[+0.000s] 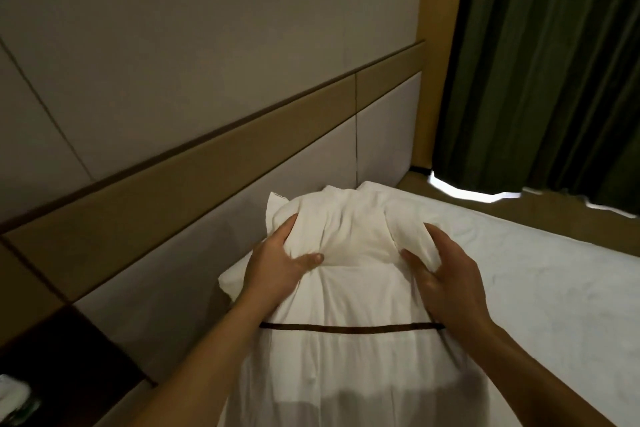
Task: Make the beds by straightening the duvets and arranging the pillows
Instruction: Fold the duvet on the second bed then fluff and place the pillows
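Pillow (349,236), unlabelled, between gripping hands

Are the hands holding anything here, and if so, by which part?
Yes. Both hands grip the white pillow near its far end: the left hand on its left side, the right hand on its right side, thumbs pressed into the top.
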